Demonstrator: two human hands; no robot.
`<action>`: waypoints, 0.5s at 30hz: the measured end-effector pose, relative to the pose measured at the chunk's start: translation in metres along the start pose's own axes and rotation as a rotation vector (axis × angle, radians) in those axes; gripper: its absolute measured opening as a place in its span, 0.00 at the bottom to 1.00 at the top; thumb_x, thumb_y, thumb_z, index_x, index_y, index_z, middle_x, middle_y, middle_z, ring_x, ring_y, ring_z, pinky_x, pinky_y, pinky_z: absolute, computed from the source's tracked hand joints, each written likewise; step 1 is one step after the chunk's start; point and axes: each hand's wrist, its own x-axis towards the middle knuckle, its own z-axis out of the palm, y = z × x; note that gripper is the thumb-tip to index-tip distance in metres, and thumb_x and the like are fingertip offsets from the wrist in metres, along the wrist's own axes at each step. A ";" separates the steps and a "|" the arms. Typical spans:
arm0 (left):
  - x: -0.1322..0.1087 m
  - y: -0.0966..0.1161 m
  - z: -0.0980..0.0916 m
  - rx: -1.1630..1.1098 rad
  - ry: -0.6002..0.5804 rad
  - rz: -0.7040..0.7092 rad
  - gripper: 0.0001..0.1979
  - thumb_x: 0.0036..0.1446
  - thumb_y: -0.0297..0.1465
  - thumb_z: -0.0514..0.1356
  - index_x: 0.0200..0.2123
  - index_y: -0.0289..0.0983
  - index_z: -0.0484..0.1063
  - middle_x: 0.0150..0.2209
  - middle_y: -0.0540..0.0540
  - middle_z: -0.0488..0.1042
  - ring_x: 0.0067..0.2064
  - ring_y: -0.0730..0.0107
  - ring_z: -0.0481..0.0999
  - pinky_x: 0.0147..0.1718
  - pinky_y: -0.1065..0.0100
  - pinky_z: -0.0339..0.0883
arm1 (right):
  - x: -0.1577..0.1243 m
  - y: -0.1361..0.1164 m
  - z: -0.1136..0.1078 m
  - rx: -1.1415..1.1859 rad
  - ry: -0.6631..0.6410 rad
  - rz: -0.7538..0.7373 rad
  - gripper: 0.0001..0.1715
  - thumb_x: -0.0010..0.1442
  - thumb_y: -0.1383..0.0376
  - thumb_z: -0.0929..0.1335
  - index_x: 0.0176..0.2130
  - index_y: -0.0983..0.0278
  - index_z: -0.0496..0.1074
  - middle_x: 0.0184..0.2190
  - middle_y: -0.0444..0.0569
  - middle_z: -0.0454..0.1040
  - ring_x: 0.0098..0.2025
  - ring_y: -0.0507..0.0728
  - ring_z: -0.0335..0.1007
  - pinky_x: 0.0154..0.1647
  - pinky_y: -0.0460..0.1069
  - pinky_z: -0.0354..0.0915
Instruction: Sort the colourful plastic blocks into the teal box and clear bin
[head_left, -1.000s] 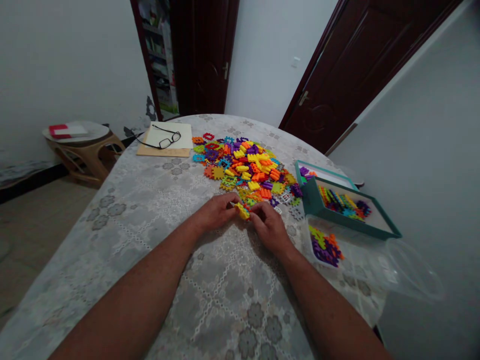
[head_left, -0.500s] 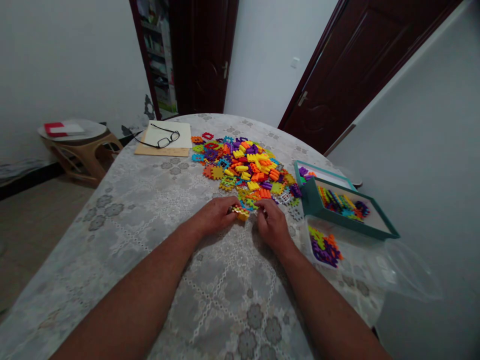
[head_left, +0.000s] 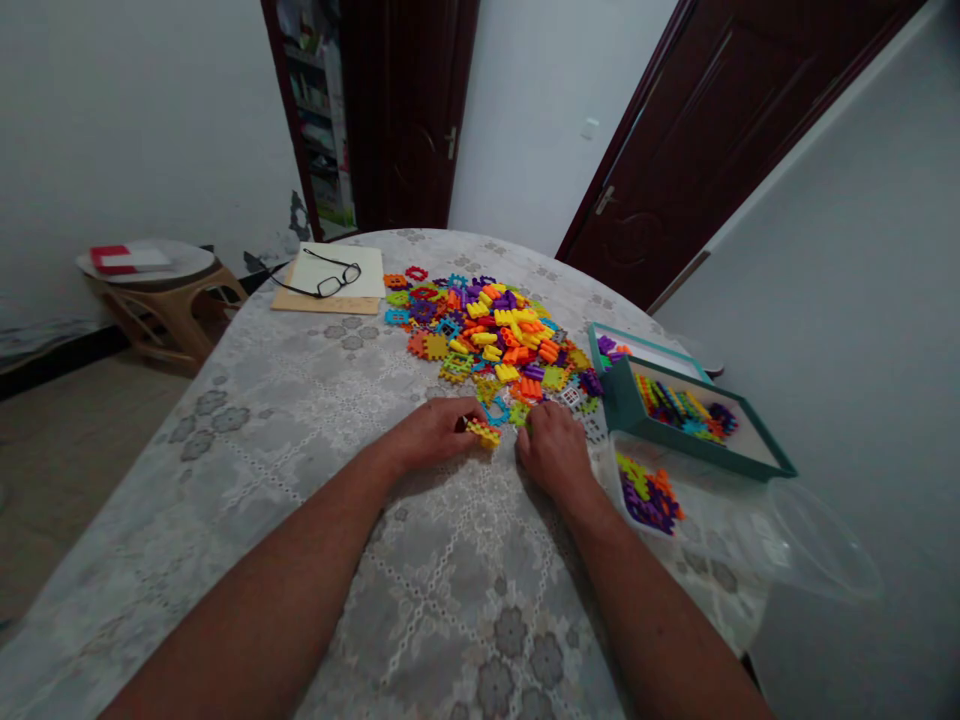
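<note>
My left hand point(head_left: 448, 428) is closed on yellow toothed building pieces point(head_left: 484, 432), pinched between thumb and fingers just in front of the pile. My right hand point(head_left: 556, 440) rests low over the table at the pile's near edge, its fingers curled inward. A bit of green shows at its fingertips, but whatever they grip is mostly hidden. Close by lie a yellow-green toothed piece point(head_left: 518, 413) and a blue frame piece point(head_left: 496, 410). Beyond both hands spreads a heap of coloured plastic building pieces point(head_left: 495, 335), yellow, orange, purple and green.
On the right stand a dark green box point(head_left: 705, 452) with sorted pieces, its lid point(head_left: 675, 355), and a clear tub point(head_left: 626, 515) holding purple, green and orange pieces. A clear lid point(head_left: 832, 545) lies nearby. Glasses point(head_left: 328, 286) rest on papers point(head_left: 371, 262) at the left.
My right hand has turned palm-down and shifted slightly right, its fingers now more hidden. My left hand keeps the yellow pieces, barely moving.
</note>
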 end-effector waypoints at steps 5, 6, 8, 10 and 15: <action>0.000 0.002 -0.002 -0.018 -0.043 0.001 0.09 0.61 0.30 0.63 0.45 0.41 0.80 0.37 0.48 0.80 0.37 0.66 0.74 0.39 0.66 0.64 | 0.001 0.002 -0.002 0.014 0.007 -0.011 0.17 0.70 0.54 0.70 0.51 0.63 0.75 0.50 0.59 0.75 0.53 0.67 0.68 0.49 0.56 0.61; 0.000 0.002 -0.002 -0.020 -0.046 0.002 0.09 0.61 0.30 0.63 0.45 0.42 0.80 0.36 0.48 0.80 0.37 0.66 0.74 0.39 0.66 0.63 | 0.001 0.002 -0.002 0.006 -0.007 -0.016 0.15 0.71 0.56 0.70 0.50 0.63 0.75 0.49 0.59 0.75 0.53 0.66 0.69 0.49 0.56 0.61; 0.000 0.001 -0.002 -0.016 -0.047 -0.008 0.10 0.60 0.29 0.63 0.45 0.42 0.80 0.36 0.48 0.80 0.36 0.66 0.74 0.38 0.66 0.63 | 0.003 0.001 -0.004 -0.021 -0.037 -0.026 0.11 0.71 0.59 0.70 0.47 0.63 0.75 0.47 0.58 0.76 0.50 0.65 0.70 0.47 0.55 0.61; 0.000 0.001 -0.002 -0.011 -0.048 -0.018 0.10 0.60 0.30 0.63 0.45 0.42 0.80 0.36 0.48 0.80 0.37 0.66 0.74 0.39 0.66 0.63 | 0.004 0.001 -0.004 -0.044 -0.056 -0.029 0.08 0.70 0.62 0.69 0.45 0.64 0.75 0.44 0.58 0.76 0.46 0.64 0.72 0.44 0.54 0.60; 0.000 -0.001 -0.001 -0.016 -0.040 -0.019 0.09 0.61 0.33 0.65 0.45 0.42 0.80 0.38 0.48 0.81 0.38 0.65 0.75 0.40 0.66 0.65 | 0.006 0.007 -0.005 -0.027 0.001 0.019 0.05 0.68 0.66 0.68 0.42 0.64 0.74 0.41 0.57 0.76 0.42 0.63 0.71 0.42 0.54 0.60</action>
